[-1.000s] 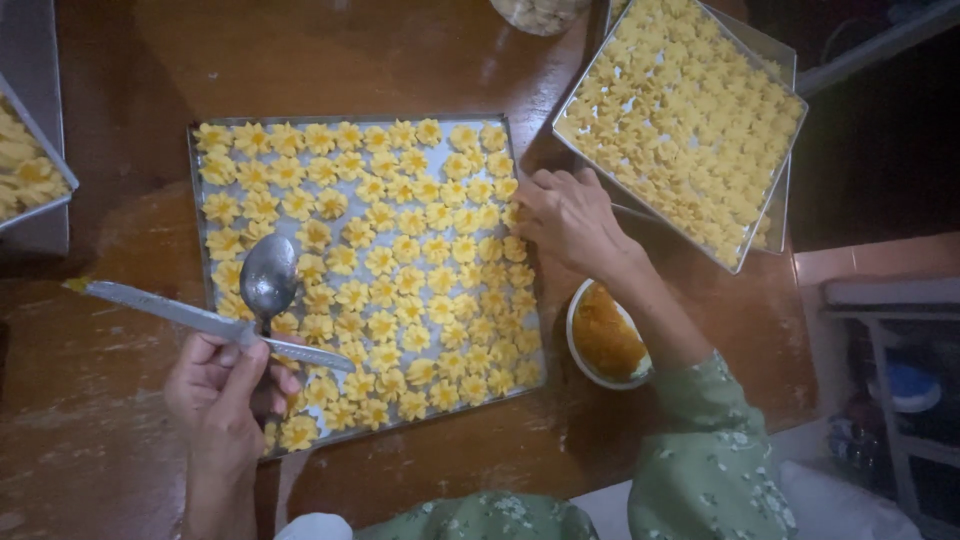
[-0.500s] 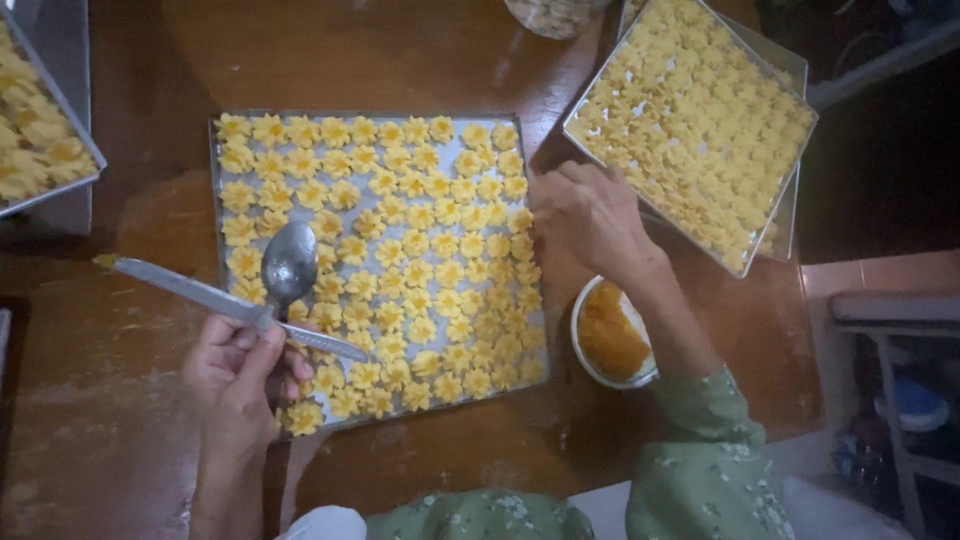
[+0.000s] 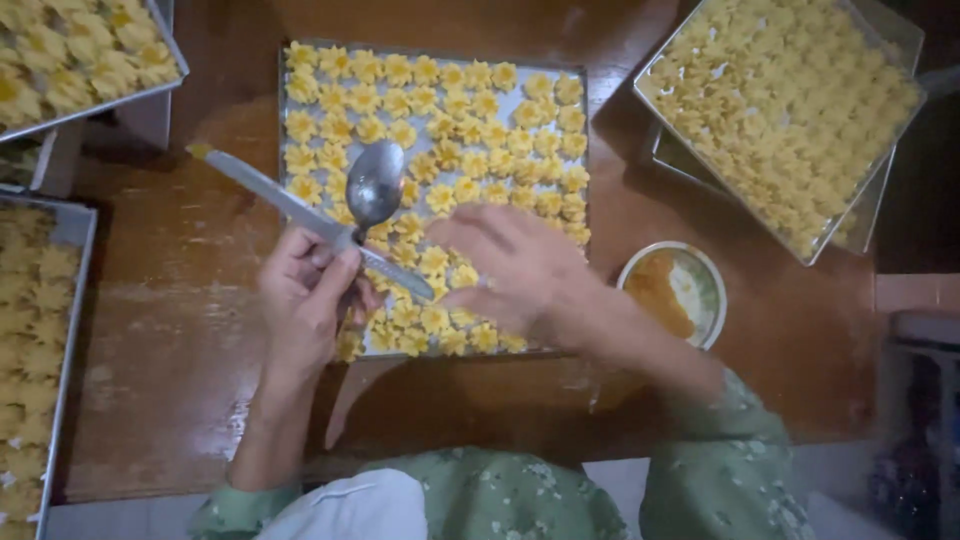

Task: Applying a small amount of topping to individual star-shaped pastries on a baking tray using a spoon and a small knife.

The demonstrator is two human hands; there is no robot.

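A metal baking tray (image 3: 296, 215) lies on the wooden table, filled with rows of small yellow flower-shaped cookies (image 3: 440, 110). My left hand (image 3: 305, 305) grips a metal spoon (image 3: 373, 185) and a long flat knife (image 3: 280, 200) together, both held over the tray's left part. My right hand (image 3: 510, 265) hovers blurred over the tray's lower middle, fingers spread toward the knife tip; whether it touches a cookie is unclear. A small bowl (image 3: 700, 290) of orange-yellow filling sits just right of the tray.
Another full cookie tray (image 3: 790, 110) rests tilted at the upper right on a second tray. More cookie trays lie at the upper left (image 3: 80, 60) and along the left edge (image 3: 35, 340). The table's front edge (image 3: 200, 480) runs near my body.
My right hand has moved from the tray's right edge down and left to the lower middle, close to the knife tip. My left hand still holds spoon and knife.
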